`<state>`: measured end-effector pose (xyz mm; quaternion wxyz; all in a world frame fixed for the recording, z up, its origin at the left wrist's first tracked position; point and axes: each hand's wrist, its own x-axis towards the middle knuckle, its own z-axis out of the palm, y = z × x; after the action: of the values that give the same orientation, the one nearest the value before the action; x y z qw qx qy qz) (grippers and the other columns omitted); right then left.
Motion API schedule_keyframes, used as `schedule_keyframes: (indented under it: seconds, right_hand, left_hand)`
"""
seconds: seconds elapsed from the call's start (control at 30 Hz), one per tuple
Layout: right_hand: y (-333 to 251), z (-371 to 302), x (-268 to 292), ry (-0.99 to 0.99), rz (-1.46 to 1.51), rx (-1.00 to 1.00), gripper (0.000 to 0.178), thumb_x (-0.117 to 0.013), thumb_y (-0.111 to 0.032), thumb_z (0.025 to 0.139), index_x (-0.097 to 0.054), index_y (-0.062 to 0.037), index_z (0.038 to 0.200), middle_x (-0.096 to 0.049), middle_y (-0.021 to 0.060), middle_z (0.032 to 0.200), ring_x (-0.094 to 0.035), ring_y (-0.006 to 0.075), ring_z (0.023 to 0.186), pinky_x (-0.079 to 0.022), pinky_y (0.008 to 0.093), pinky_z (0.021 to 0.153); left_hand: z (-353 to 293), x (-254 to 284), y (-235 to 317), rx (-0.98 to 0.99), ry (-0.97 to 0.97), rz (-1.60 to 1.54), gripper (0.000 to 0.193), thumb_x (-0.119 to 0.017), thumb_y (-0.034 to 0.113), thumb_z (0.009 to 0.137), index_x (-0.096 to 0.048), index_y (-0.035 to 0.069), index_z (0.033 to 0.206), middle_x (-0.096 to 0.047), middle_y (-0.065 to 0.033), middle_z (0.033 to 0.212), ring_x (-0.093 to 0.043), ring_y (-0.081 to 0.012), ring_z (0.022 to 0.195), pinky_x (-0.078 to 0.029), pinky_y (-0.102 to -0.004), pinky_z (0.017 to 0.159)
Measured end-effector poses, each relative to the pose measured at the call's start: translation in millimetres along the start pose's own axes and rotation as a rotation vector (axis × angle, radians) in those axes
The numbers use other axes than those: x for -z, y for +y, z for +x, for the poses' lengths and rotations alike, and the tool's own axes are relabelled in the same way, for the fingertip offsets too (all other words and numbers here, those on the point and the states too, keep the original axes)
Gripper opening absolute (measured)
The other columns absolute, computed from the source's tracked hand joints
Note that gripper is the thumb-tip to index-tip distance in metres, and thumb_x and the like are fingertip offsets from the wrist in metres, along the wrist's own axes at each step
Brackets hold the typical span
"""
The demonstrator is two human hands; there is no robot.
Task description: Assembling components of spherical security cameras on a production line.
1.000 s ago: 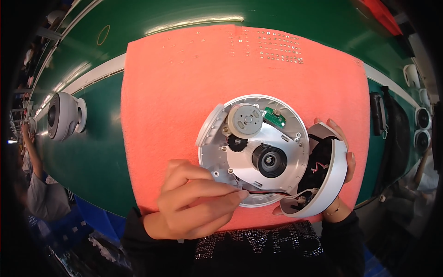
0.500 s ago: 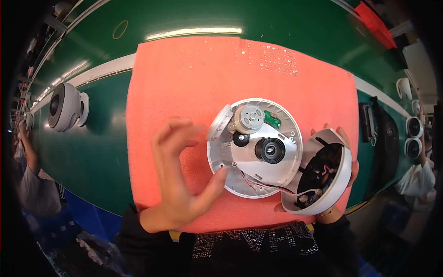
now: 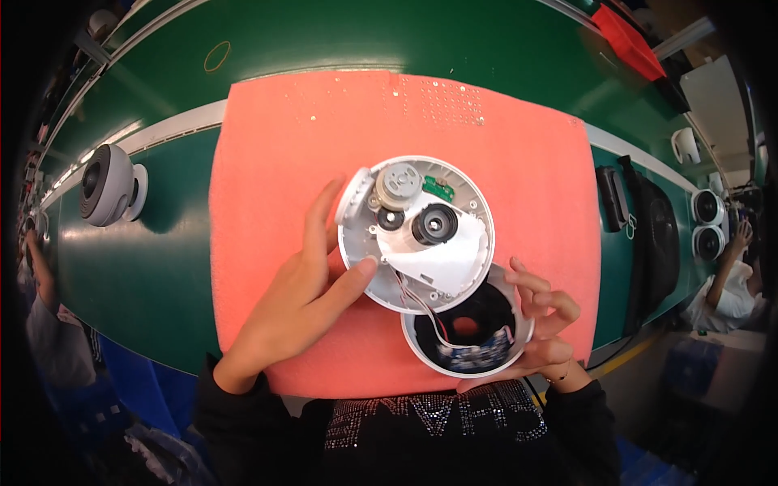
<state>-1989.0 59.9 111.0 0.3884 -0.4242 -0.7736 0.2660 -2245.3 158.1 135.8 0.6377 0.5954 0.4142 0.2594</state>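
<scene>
A round white housing [image 3: 438, 267] lies tilted over the pink mat, its inside facing up. In it sit a silver motor [image 3: 398, 185], a small black gear [image 3: 391, 219], a ribbed black round part [image 3: 436, 223] and a green circuit board [image 3: 438, 189]. My left hand [image 3: 296, 304] grips its left side, thumb on the rim, fingers partly hidden behind. Thin wires [image 3: 423, 304] run to a white bowl-shaped shell [image 3: 412, 347], dark inside, with a circuit board [image 3: 478, 355] in it. My right hand [image 3: 547, 324] holds this shell at its right rim, fingers curled.
Rows of small screws [image 3: 454, 101] lie at the far side of the pink mat [image 3: 267, 178]. A finished round grey-white device [image 3: 109, 186] stands left; a black bag [image 3: 655, 243] and black case [image 3: 612, 198] lie right. Co-workers are at both sides.
My left hand has closed in on the housing's left side. The shell has swung left and tipped, its opening now facing up, partly under the housing. The right hand's fingers have shifted along its rim.
</scene>
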Motion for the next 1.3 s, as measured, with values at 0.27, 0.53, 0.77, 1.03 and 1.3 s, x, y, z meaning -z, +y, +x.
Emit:
schedule_keyframes:
  seconds: [0.27, 0.53, 0.77, 1.03, 1.3]
  right_hand:
    - [-0.2, -9.8, -3.2, 0.086, 0.006, 0.222, 0.075, -0.087, -0.036, 0.049, -0.035, -0.0236, 0.102, -0.033, 0.0111, 0.112, -0.045, 0.0334, 0.101, -0.030, 0.0622, 0.096]
    - [7.5, 19.3, 27.7, -0.032, -0.101, 0.308, 0.057, -0.084, -0.024, 0.053, -0.042, -0.0187, 0.092, -0.034, 0.0129, 0.109, -0.041, 0.0315, 0.095, -0.035, 0.0636, 0.090]
    - [19.5, 64.8, 6.9, -0.140, -0.145, 0.452, 0.040, -0.078, -0.014, 0.058, -0.049, -0.0149, 0.086, -0.035, 0.0152, 0.109, -0.041, 0.0320, 0.098, -0.039, 0.0604, 0.091]
    - [28.1, 68.8, -8.8, -0.232, -0.202, 0.460, 0.038, -0.076, -0.014, 0.057, -0.051, -0.0141, 0.086, -0.033, 0.0162, 0.109, -0.039, 0.0345, 0.099, -0.038, 0.0604, 0.093]
    - [34.0, 59.4, -11.5, -0.145, -0.252, 0.377, 0.054, -0.075, -0.011, 0.058, -0.043, -0.0157, 0.101, -0.031, 0.0184, 0.111, -0.038, 0.0362, 0.099, -0.033, 0.0623, 0.095]
  left_hand:
    - [3.4, -2.5, -0.3, 0.162, 0.026, -0.395, 0.065, -0.052, 0.018, 0.086, -0.015, 0.009, 0.139, -0.032, -0.0137, 0.135, -0.048, -0.0223, 0.112, -0.053, -0.0318, 0.072]
    - [-57.2, 34.0, -15.1, -0.176, 0.385, -0.748, 0.056, -0.046, 0.021, 0.085, -0.028, 0.000, 0.133, -0.045, -0.0147, 0.126, -0.048, -0.0240, 0.114, -0.039, -0.0375, 0.096]
    - [-144.1, 149.5, -51.7, -0.167, 0.864, -0.702, 0.047, -0.044, 0.036, 0.085, -0.048, 0.005, 0.120, -0.058, -0.0153, 0.109, -0.061, -0.0277, 0.092, -0.051, -0.0421, 0.079]
    - [-235.2, 256.1, -101.2, -0.184, 0.992, -0.606, 0.045, -0.049, 0.036, 0.083, -0.053, 0.003, 0.114, -0.062, -0.0130, 0.101, -0.062, -0.0262, 0.087, -0.053, -0.0389, 0.075]
    - [-199.5, 351.1, -156.7, -0.193, 1.034, -0.544, 0.041, -0.049, 0.032, 0.087, -0.050, 0.004, 0.116, -0.061, -0.0109, 0.104, -0.062, -0.0234, 0.088, -0.052, -0.0353, 0.075]
